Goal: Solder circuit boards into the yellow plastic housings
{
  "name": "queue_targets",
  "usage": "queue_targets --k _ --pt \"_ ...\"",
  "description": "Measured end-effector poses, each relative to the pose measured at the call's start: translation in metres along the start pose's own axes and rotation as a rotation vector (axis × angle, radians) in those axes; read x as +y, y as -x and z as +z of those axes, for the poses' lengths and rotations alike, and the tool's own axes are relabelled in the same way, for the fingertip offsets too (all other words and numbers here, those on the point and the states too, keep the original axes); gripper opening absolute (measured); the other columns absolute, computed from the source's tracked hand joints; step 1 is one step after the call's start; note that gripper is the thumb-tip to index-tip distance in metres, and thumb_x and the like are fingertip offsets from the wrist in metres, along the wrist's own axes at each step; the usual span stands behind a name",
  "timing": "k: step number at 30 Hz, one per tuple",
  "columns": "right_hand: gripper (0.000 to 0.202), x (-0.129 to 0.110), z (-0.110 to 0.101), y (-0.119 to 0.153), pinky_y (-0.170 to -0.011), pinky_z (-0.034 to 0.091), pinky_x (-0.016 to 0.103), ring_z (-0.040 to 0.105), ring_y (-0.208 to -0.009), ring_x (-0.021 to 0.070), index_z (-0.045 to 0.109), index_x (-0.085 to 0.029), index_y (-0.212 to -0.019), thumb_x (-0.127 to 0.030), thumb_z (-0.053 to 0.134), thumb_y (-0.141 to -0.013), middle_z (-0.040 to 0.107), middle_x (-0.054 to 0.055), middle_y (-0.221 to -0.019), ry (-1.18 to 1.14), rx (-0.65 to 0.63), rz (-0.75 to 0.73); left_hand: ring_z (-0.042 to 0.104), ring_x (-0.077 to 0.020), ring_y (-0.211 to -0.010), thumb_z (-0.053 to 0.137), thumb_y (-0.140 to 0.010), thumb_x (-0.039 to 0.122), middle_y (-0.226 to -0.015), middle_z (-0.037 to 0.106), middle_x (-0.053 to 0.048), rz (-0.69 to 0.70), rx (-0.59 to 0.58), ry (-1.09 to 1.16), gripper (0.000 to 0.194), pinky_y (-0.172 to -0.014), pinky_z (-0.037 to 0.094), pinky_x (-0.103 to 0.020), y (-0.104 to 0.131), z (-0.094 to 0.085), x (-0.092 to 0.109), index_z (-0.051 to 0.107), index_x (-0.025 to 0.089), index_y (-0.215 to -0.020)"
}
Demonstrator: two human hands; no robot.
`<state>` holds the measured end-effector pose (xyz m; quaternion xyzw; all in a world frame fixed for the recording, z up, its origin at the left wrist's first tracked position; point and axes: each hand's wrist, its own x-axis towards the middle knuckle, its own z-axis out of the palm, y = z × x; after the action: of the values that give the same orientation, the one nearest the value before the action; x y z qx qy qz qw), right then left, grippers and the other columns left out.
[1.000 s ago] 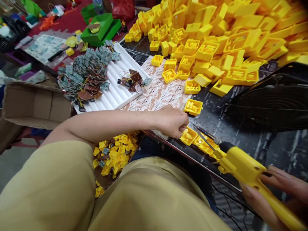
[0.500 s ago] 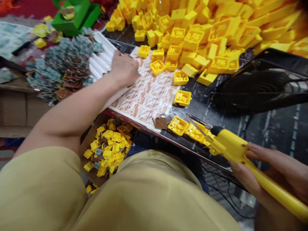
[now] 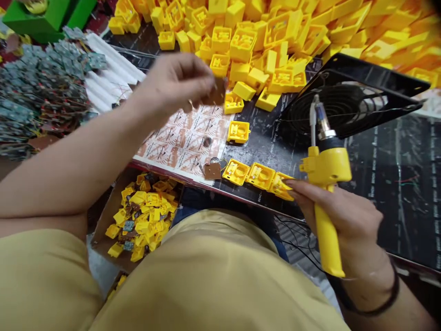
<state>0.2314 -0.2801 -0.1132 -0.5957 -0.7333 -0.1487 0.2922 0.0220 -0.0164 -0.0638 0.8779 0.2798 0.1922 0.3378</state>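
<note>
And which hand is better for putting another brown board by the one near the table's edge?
Probably the left hand: it holds a brown board. The right hand holds the yellow tool, with fingers at or near a yellow case.

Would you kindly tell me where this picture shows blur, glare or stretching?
Head view: the bare left hand and flat brown board in it are blurred; the black tabletop shows pale sheen; the heaped yellow plastic cases look stretched toward upper right.

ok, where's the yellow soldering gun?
Head view, right of centre: the yellow soldering gun is in the right hand, right of the row of open yellow plastic cases, tip toward the black square-framed fan.
</note>
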Motion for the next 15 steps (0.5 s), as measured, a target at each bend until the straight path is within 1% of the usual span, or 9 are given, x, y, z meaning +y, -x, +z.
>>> queue_targets --k 1,3,4,6,8,10,11,13,15 --pt "0.023 0.002 0.004 0.002 -0.061 0.052 0.02 0.069 -0.067 0.0123 0.062 -0.023 -0.111 -0.018 0.069 -0.09 0.073 -0.002 -0.088 -0.007 0.0 -0.008 0.07 -0.0197 -0.086 0.056 -0.09 0.043 -0.088 0.072 -0.003 -0.011 -0.013 0.023 0.027 -0.072 0.053 -0.037 0.001 0.002 0.006 0.065 0.021 -0.104" --pt "0.031 0.004 0.012 0.005 -0.074 0.057 0.025 0.072 -0.089 0.0177 0.06 -0.021 -0.115 -0.024 0.074 -0.087 0.072 0.004 -0.111 -0.041 -0.029 -0.01 0.069 -0.0171 -0.085 0.058 -0.091 0.041 -0.091 0.072 -0.003 -0.023 -0.022 0.049 0.025 -0.072 0.054 -0.034 0.008 0.008 0.018 0.063 0.02 -0.103" --pt "0.035 0.004 0.014 0.006 -0.078 0.057 0.027 0.071 -0.095 0.0193 0.059 -0.021 -0.117 -0.026 0.076 -0.086 0.07 0.006 -0.116 -0.061 -0.04 -0.011 0.068 -0.016 -0.085 0.059 -0.091 0.041 -0.093 0.072 -0.003 -0.022 -0.011 0.046 0.024 -0.073 0.054 -0.033 0.012 0.011 0.023 0.061 0.02 -0.103" --pt "0.039 0.001 0.016 0.006 -0.082 0.057 0.029 0.07 -0.1 0.0203 0.059 -0.02 -0.116 -0.027 0.078 -0.083 0.07 0.006 -0.115 -0.094 -0.033 -0.023 0.067 -0.0144 -0.085 0.061 -0.09 0.04 -0.095 0.072 -0.003 -0.001 0.03 0.002 0.024 -0.075 0.054 -0.031 0.021 0.017 0.027 0.06 0.019 -0.102" --pt "0.036 -0.004 0.013 0.002 -0.081 0.057 0.027 0.071 -0.092 0.0181 0.06 -0.02 -0.112 -0.021 0.08 -0.081 0.073 0.003 -0.103 -0.103 0.002 -0.049 0.064 -0.0124 -0.082 0.061 -0.089 0.037 -0.093 0.072 -0.001 0.058 0.088 -0.091 0.019 -0.073 0.053 -0.029 0.029 0.02 0.023 0.062 0.02 -0.098" --pt "0.032 -0.009 0.007 -0.004 -0.075 0.057 0.023 0.07 -0.074 0.0132 0.062 -0.02 -0.106 -0.017 0.08 -0.08 0.073 -0.002 -0.086 -0.087 0.03 -0.057 0.062 -0.0105 -0.077 0.059 -0.088 0.032 -0.087 0.071 0.001 0.134 0.137 -0.182 0.013 -0.071 0.051 -0.028 0.035 0.022 0.014 0.064 0.021 -0.092" --pt "0.029 -0.011 0.003 -0.006 -0.071 0.056 0.021 0.068 -0.065 0.0106 0.063 -0.021 -0.105 -0.017 0.079 -0.081 0.071 -0.004 -0.079 -0.079 0.033 -0.045 0.062 -0.0103 -0.074 0.059 -0.087 0.03 -0.084 0.07 0.001 0.167 0.148 -0.208 0.012 -0.069 0.051 -0.028 0.038 0.023 0.008 0.065 0.021 -0.09" --pt "0.024 -0.014 -0.002 -0.009 -0.064 0.053 0.02 0.061 -0.054 0.0075 0.064 -0.02 -0.103 -0.018 0.077 -0.083 0.069 -0.006 -0.072 -0.088 0.03 -0.011 0.063 -0.0113 -0.071 0.058 -0.086 0.029 -0.08 0.07 0.0 0.2 0.143 -0.215 0.012 -0.067 0.051 -0.029 0.04 0.025 0.001 0.065 0.019 -0.088" --pt "0.018 -0.015 -0.006 -0.01 -0.061 0.05 0.019 0.059 -0.052 0.0067 0.064 -0.018 -0.103 -0.018 0.073 -0.087 0.069 -0.003 -0.071 -0.115 0.031 -0.006 0.064 -0.0129 -0.069 0.059 -0.084 0.029 -0.079 0.07 -0.001 0.199 0.123 -0.186 0.013 -0.065 0.052 -0.029 0.042 0.03 -0.001 0.066 0.018 -0.088"
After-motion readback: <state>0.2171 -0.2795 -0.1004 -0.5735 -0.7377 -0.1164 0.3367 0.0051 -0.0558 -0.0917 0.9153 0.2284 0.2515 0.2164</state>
